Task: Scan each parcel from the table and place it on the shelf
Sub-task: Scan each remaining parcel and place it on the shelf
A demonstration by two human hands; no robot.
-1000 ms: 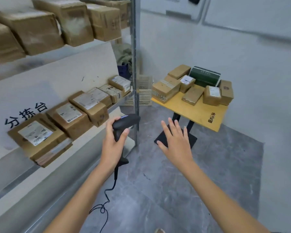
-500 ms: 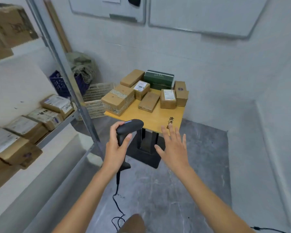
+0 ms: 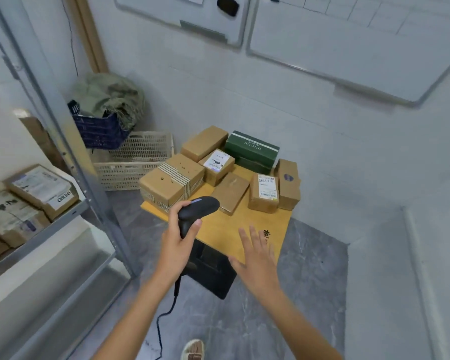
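My left hand (image 3: 177, 245) grips a black corded barcode scanner (image 3: 196, 209), held just in front of the small yellow table (image 3: 234, 229). My right hand (image 3: 257, 258) hovers over the table's near edge with straight, spread fingers and holds nothing. On the table sit several cardboard parcels: a large taped box (image 3: 170, 181) at the left, a labelled box (image 3: 264, 192) at the right, a flat brown one (image 3: 230, 192) in the middle, and a green box (image 3: 252, 149) at the back. The metal shelf (image 3: 50, 227) at the left carries labelled parcels (image 3: 40, 188).
A grey shelf post (image 3: 70, 157) stands between shelf and table. Beige plastic crates (image 3: 135, 162) and a blue basket (image 3: 102, 128) with green cloth sit in the corner behind. Whiteboards hang on the wall. The scanner cable (image 3: 164, 318) trails to the grey floor near my foot (image 3: 192, 350).
My view has swung right from the shelf toward the table, which is now closer. Both hands have moved up to the table's near edge; the scanner stays in my left hand.
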